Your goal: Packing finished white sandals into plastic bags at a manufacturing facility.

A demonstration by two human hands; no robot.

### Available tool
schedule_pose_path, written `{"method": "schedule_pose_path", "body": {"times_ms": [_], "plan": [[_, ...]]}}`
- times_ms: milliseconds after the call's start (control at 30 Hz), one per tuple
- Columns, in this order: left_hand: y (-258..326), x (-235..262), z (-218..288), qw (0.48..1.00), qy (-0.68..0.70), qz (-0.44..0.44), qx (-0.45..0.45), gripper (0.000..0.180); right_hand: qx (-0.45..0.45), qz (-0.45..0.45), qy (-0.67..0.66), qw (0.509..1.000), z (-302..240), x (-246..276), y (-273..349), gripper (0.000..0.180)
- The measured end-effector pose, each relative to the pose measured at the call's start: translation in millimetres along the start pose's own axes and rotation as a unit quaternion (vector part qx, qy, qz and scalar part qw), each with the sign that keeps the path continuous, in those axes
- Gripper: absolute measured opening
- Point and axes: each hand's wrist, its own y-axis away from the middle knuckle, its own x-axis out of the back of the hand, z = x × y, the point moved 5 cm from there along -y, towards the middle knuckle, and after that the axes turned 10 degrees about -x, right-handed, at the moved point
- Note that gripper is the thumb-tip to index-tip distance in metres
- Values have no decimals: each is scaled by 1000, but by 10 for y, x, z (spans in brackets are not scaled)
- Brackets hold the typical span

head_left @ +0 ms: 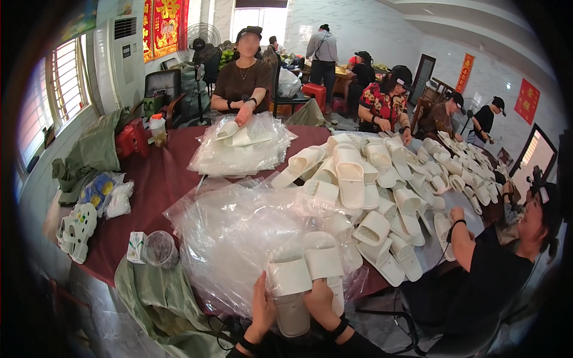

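Observation:
A pair of white slide slippers is between my hands at the near table edge, over a pile of clear plastic bags (pixel 221 238). My left hand (pixel 262 304) grips the left edge of the left slipper (pixel 289 275), its heel end pointing towards me. My right hand (pixel 320 301) is closed at the right slipper (pixel 322 262), just below its strap; the fingertips are hidden. Both slippers lie side by side, straps up. Whether clear plastic covers either one, I cannot tell. To the right, a big heap of loose white slippers (pixel 373 230) spreads over the table.
Across the dark red table (pixel 143 197), a person handles slippers on a second stack of clear bags (pixel 245 155). At left are patterned white clogs (pixel 77 230), a small box (pixel 136 247) and a round clear tub (pixel 161 248). Several co-workers sit along the right.

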Motion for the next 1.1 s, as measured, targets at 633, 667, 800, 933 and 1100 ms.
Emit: {"method": "schedule_pose_path", "body": {"times_ms": [633, 667, 800, 933, 1100], "plan": [[140, -69, -228, 931, 288, 83, 207, 44, 70, -22, -213, 974, 22, -46, -144, 47], [220, -96, -338, 932, 270, 42, 236, 39, 70, -24, -214, 974, -8, -37, -122, 47], [247, -140, -319, 917, 320, 69, 226, 28, 18, -30, -190, 981, -52, -34, -32, 42], [250, -159, -393, 924, 306, 78, 216, 25, -49, -25, -219, 974, 35, -132, -29, 40], [206, -125, -384, 976, 135, 58, 164, 24, 159, 121, -55, 978, 58, -129, -147, 39]]}}
